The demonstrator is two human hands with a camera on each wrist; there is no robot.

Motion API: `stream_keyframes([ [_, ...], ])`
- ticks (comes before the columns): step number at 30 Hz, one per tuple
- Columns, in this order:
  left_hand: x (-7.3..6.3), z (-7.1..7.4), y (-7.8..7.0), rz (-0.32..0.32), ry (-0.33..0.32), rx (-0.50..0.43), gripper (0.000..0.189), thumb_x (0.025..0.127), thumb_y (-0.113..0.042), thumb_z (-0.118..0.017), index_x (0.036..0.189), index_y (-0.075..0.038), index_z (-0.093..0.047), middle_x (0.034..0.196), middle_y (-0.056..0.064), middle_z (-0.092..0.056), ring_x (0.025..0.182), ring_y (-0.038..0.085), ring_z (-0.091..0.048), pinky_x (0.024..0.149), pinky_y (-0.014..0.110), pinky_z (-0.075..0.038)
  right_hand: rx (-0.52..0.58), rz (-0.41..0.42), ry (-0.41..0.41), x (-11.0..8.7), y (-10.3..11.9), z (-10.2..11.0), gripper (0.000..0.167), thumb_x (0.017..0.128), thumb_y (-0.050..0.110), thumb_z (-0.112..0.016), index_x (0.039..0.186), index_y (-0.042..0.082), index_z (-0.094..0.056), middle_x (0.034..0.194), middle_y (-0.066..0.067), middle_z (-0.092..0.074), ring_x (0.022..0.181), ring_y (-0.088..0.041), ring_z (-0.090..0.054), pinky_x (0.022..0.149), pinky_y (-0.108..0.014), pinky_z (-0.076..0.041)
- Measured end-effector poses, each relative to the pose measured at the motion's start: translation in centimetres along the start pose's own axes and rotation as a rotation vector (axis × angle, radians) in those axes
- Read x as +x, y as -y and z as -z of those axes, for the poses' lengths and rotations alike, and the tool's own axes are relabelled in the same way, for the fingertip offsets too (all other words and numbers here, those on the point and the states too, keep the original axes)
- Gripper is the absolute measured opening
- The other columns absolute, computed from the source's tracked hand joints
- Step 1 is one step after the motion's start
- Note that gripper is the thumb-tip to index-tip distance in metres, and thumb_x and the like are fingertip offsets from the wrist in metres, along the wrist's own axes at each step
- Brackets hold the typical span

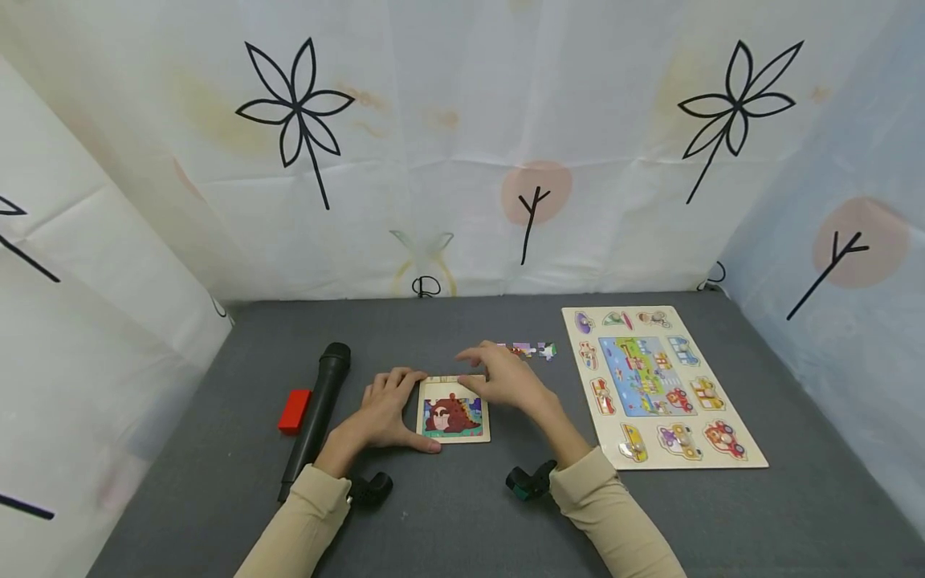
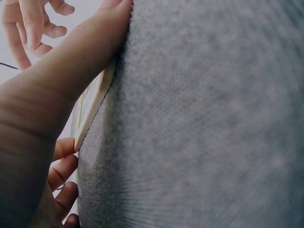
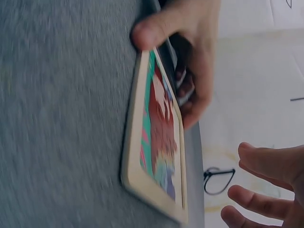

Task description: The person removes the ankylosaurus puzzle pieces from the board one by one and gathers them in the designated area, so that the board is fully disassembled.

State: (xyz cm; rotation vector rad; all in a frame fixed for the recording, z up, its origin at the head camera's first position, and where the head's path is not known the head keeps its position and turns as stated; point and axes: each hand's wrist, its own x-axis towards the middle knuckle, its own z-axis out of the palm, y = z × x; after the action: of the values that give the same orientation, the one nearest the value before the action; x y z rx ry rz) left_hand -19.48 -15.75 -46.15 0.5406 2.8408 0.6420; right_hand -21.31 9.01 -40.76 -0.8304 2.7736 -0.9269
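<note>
A small wooden-framed jigsaw puzzle [image 1: 452,416] with a red-brown spiky animal picture lies flat on the grey table. Along its left side, my left hand [image 1: 386,409] holds the frame, thumb at the near corner and fingers by the far corner; the puzzle edge [image 2: 90,111] shows behind the thumb in the left wrist view. My right hand [image 1: 506,376] hovers around the puzzle's far right corner, fingers spread and loosely bent, with nothing visible in them. The right wrist view shows these fingers apart from the puzzle [image 3: 161,133]. Several colourful jigsaw pieces [image 1: 547,351] lie just beyond the right hand, partly hidden.
A large wooden peg board [image 1: 588,409] with vehicle pictures lies on the right. To the left are a black microphone [image 1: 318,413] and a red block [image 1: 293,412]. Patterned white cloth [image 1: 448,160] hangs behind the grey table [image 1: 448,514] and at its sides.
</note>
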Motion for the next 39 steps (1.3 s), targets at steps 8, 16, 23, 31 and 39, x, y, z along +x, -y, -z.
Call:
stream_keyframes([
  [8,0.0,0.0,0.1,-0.004,-0.004,0.004,0.117,0.060,-0.068,-0.091,0.153,-0.018,-0.041,0.152,0.013,-0.040,0.132,0.041,-0.037,0.108,0.064,-0.033,0.021,-0.010,0.071,0.4,1.6,-1.6,0.037,0.098,0.022,-0.069,0.133,0.009,-0.068,0.116,-0.015,-0.067,0.089,-0.022,-0.063,0.072,-0.034,-0.052],
  [16,-0.2,0.0,0.2,-0.015,0.000,0.000,0.115,0.062,-0.067,-0.090,0.153,-0.018,-0.042,0.154,0.013,-0.039,0.133,0.040,-0.037,0.109,0.066,-0.031,0.008,0.048,0.136,0.7,2.2,-3.4,0.035,0.098,0.018,-0.070,0.132,0.008,-0.069,0.109,-0.014,-0.067,0.071,-0.013,-0.053,0.059,-0.024,-0.041],
  [23,-0.2,0.0,0.2,-0.010,-0.003,-0.006,0.113,0.062,-0.067,-0.090,0.152,-0.021,-0.042,0.154,0.011,-0.039,0.137,0.040,-0.035,0.111,0.066,-0.030,-0.068,0.037,0.168,1.0,2.4,-4.6,0.036,0.095,0.017,-0.072,0.130,0.011,-0.071,0.108,-0.009,-0.066,0.076,-0.010,-0.049,0.061,-0.022,-0.041],
  [31,-0.3,0.0,0.1,-0.009,0.003,-0.014,0.112,0.062,-0.064,-0.091,0.153,-0.020,-0.042,0.154,0.011,-0.039,0.137,0.040,-0.034,0.112,0.066,-0.030,-0.127,0.000,0.150,1.0,2.6,-5.2,0.037,0.093,0.027,-0.077,0.127,0.015,-0.073,0.109,-0.006,-0.062,0.077,-0.010,-0.048,0.062,-0.024,-0.040],
  [39,-0.3,0.0,0.1,-0.004,-0.001,-0.008,0.113,0.062,-0.066,-0.091,0.153,-0.020,-0.042,0.154,0.011,-0.039,0.137,0.040,-0.034,0.112,0.065,-0.030,-0.131,-0.005,0.139,1.0,2.7,-5.2,0.033,0.092,0.028,-0.079,0.122,0.016,-0.074,0.107,-0.005,-0.061,0.081,-0.011,-0.050,0.066,-0.025,-0.043],
])
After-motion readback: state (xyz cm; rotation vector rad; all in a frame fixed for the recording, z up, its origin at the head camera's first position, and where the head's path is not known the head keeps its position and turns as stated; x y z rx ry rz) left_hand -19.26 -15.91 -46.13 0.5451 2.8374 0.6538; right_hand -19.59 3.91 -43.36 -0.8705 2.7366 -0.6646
